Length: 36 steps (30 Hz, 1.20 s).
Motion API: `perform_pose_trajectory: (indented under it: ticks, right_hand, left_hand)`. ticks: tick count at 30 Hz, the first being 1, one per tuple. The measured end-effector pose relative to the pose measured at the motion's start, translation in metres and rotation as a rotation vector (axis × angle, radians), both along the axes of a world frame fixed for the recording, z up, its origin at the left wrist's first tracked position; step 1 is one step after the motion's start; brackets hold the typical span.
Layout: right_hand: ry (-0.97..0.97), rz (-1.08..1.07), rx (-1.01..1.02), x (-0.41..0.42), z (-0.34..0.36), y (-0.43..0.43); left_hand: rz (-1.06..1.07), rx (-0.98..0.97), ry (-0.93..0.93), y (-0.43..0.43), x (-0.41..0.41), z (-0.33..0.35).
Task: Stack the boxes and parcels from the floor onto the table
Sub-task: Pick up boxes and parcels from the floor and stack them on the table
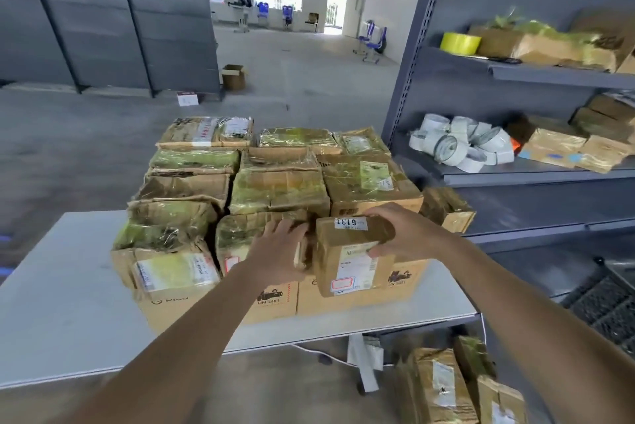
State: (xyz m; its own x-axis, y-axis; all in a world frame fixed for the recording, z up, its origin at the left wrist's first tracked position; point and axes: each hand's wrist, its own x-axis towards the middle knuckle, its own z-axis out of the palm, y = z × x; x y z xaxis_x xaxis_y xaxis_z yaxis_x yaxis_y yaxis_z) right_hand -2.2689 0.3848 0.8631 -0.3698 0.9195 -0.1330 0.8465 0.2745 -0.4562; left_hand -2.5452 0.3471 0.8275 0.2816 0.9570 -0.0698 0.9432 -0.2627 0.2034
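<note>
The small box (354, 252) covers part of the stack's (278, 190) front face, so whether it sits on anything or hangs free cannot be told. The left hand's (278, 252) palm is hidden against the box's left side. One brown parcel (446, 207) shows only a corner past the right side of the stack. The floor parcels (433, 386) under the counter's (68, 286) near right corner are cut by the bottom of the frame. Shiny tape blurs the seams on top of the stack, and most labels are unreadable; only "6131" on the small box is clear.

Right hand (409, 234): its grip is clamped on the small box, fingers curled over the top, thumb on the front label. Left hand: grip apart, fingers straight and spread over a taped box at the front of the stack.

The small box is one. It is held at the front of the stack, toward the right end of the counter's near edge. Two large cartons (405, 286) form the front of the bottom layer. About a dozen wrapped tops show above them; an exact count is not possible. Three parcels are on the floor.

On the shelf (515, 176) beside the counter's right edge lie a heap of white tape rolls (446, 145), too tangled to count, and one yellow roll (460, 43) a level higher.
</note>
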Motion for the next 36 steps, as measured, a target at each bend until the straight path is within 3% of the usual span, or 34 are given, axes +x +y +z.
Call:
perform_pose_trajectory:
  ticks: [3, 22, 29, 36]
  right_hand:
    - [0.029, -0.019, 0.043, 0.002, -0.004, 0.01]
    - [-0.061, -0.016, 0.179, -0.033, -0.052, 0.034]
    - [-0.004, -0.004, 0.209, -0.032, -0.06, 0.036]
    - [-0.08, 0.015, 0.203, -0.028, -0.052, 0.03]
  left_hand:
    - [0.046, 0.102, 0.089, 0.001, 0.005, -0.008]
    - [0.078, 0.216, -0.092, -0.001, 0.017, -0.008]
    - [0.076, 0.205, 0.002, 0.004, 0.02, -0.013]
    - [0.062, 0.26, 0.079, 0.01, 0.035, -0.012]
